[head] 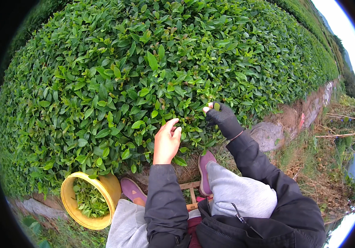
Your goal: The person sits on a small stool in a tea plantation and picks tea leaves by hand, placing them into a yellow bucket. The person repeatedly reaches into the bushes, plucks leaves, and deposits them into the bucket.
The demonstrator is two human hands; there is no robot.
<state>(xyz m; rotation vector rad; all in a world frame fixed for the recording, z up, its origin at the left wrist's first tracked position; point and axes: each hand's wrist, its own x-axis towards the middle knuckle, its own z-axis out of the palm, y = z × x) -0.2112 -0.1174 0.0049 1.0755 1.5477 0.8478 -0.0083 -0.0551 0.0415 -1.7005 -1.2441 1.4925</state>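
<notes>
My bare left hand (167,141) hovers over the near side of a dense tea bush (127,77). Its thumb and index finger are a little apart, with nothing visible between them. To the right, my right hand (222,116) wears a black fingerless glove with a dotted surface and is at the foliage. Its thumb and a fingertip are close together, and a small green leaf (216,106) shows against the glove. Whether that hand grips a shoot is hidden. A yellow bucket (115,189), tipped toward me, holds loose picked leaves (92,198) at lower left.
Below me is part of a wooden stool (192,195), between my purple shoes (207,164). Grey sheeting (265,135) lies along the bush's base, with dry grass and stalks (304,164) at right. More hedge rows run off at upper right.
</notes>
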